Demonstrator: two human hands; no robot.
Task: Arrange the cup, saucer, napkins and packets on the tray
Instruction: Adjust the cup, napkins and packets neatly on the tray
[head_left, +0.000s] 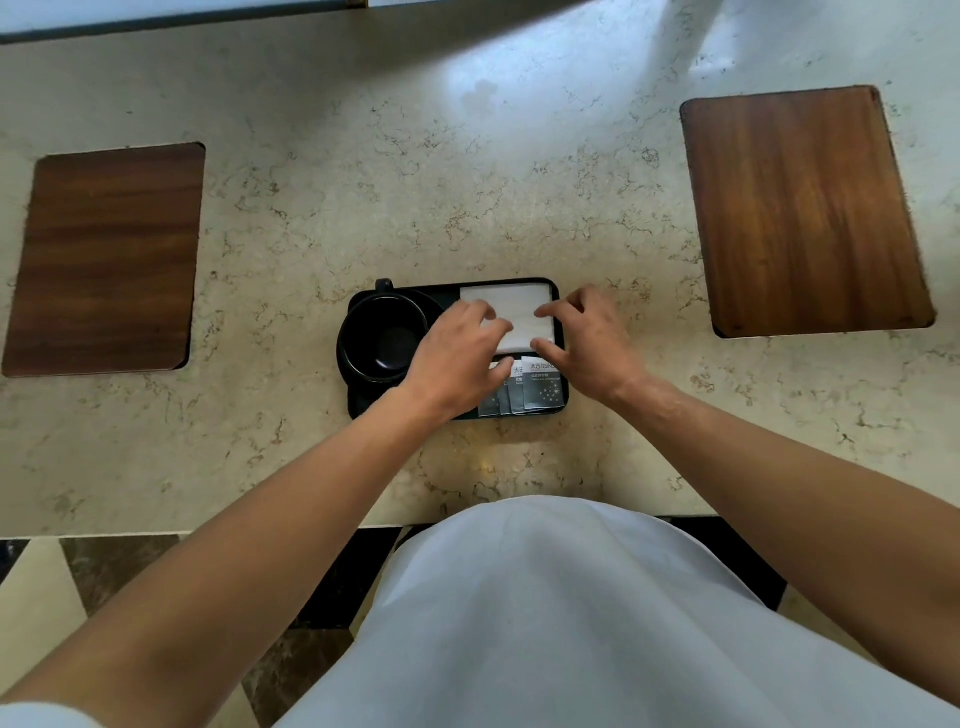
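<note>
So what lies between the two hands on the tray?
In the head view, only the white napkins lie between the left hand and right hand; both sets of fingertips touch them on the tray.

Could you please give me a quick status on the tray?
Both hands, left and right, open on white napkins. Black cup, grey packets on black tray. Nothing obstructing.

We see a cream marble countertop (467, 197) veined in brown. On it lies a black rectangular tray (563, 400); on the tray's left side a glossy black cup (382, 335) stands, at its far right white folded napkins (519, 306), and at its near right dark grey packets (540, 389) with white tops and lettering. Either side of the tray lie dark brown wood-grain boards (805, 208).
</note>
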